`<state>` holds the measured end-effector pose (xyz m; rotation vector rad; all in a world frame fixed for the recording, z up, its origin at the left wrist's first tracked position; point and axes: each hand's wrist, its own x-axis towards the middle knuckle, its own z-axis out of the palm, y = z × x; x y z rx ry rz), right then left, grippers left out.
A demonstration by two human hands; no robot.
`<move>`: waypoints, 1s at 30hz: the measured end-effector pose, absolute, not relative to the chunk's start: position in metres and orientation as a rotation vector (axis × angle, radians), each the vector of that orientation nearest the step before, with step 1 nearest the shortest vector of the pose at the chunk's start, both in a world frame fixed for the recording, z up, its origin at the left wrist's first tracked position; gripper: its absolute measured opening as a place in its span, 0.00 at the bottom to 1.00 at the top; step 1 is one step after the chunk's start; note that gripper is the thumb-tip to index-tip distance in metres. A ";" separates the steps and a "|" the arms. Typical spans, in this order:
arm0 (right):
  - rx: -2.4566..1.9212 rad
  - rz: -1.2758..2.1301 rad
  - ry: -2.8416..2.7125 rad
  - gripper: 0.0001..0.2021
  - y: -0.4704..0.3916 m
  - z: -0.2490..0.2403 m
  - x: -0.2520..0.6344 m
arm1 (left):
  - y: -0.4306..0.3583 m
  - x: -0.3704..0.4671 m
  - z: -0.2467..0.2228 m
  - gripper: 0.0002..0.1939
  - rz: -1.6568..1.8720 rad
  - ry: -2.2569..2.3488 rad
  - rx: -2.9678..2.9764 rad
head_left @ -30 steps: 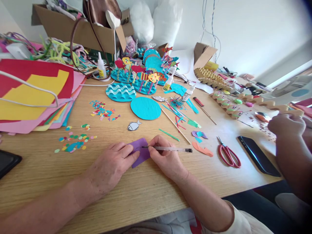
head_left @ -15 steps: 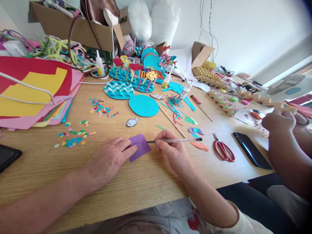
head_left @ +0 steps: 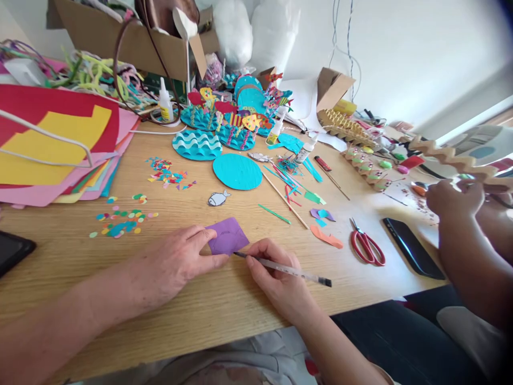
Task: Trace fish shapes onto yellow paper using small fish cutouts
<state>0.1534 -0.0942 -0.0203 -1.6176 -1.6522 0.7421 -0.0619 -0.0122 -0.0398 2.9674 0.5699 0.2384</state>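
Observation:
A purple paper piece (head_left: 229,235) lies on the wooden table with a faint drawn outline on it. My left hand (head_left: 178,259) rests flat with its fingers apart, the fingertips pressing the paper's left and lower edge. Pinched in my right hand (head_left: 276,272) is a pen (head_left: 292,270), its dark tip touching the lower right edge of the paper. A small paper fish (head_left: 218,198) lies just above the purple piece. Beyond it sits a blue oval disc (head_left: 237,171).
Red scissors (head_left: 366,243) and a phone (head_left: 412,247) lie at the right, beside another person's hands (head_left: 457,200). Confetti dots (head_left: 124,223) and stacked coloured sheets (head_left: 52,144) are at the left. A wooden stick (head_left: 285,199) lies past my right hand.
My right hand and the pen have moved down toward me, the pen now slanting. The purple paper has turned and shifted slightly up-left. More of a green strip shows.

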 end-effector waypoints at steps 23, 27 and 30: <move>-1.565 0.625 -1.807 0.04 -0.092 -0.023 0.150 | -0.018 -0.056 -0.030 0.29 0.044 0.640 2.935; -1.584 0.628 -1.804 0.04 -0.092 -0.022 0.149 | -0.018 -0.056 -0.031 0.29 0.076 0.643 2.949; -1.592 0.628 -1.807 0.04 -0.091 -0.021 0.149 | -0.018 -0.057 -0.031 0.29 0.067 0.640 2.948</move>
